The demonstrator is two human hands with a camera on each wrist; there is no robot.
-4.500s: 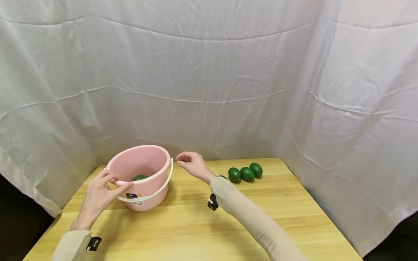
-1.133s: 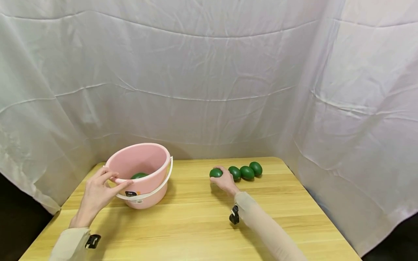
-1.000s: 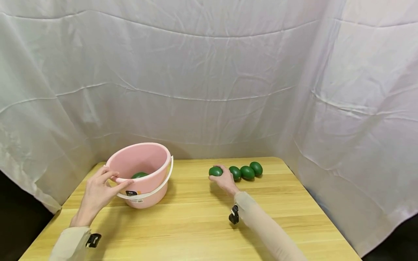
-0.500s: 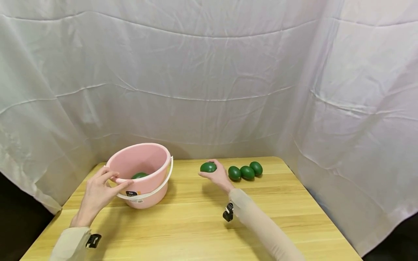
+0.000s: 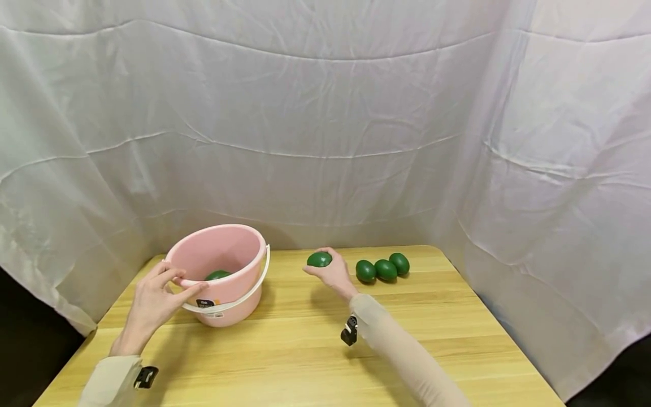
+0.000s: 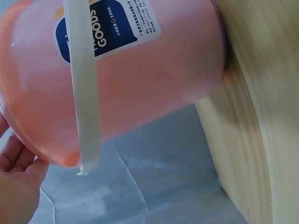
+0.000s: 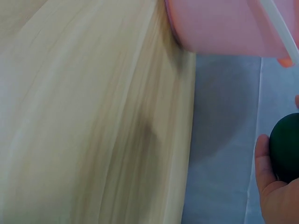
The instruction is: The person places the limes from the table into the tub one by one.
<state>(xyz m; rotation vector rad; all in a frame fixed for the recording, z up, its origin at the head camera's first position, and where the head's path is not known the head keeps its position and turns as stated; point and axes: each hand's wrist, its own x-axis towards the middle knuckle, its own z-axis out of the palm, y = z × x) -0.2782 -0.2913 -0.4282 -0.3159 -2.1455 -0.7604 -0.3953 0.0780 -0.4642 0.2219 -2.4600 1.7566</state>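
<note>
On the left of the table stands a pink bucket [image 5: 241, 291], its white handle [image 5: 224, 308] hanging down at the front. My left hand [image 5: 148, 305] grips the near-left part of its rim, thumb outside and fingers over the edge. Inside the bucket the top of a green avocado [image 5: 217, 275] shows; whatever lies lower is hidden. To the right of the bucket my right hand [image 5: 335, 275] holds another dark green avocado [image 5: 319, 259] above the table, between thumb and fingers. In the right wrist view that avocado [image 7: 286, 147] is partly cut off by the frame edge.
Right of my right hand, three avocados [image 5: 385, 270] lie in a slanting row on the wooden table [image 5: 285, 362]. A pale cloth [image 5: 325, 141] hangs behind the table and along both sides.
My right hand, earlier bare beside the bucket, took hold of the leftmost avocado in the row, lifted it and carried it left. My left hand has stayed on the rim.
</note>
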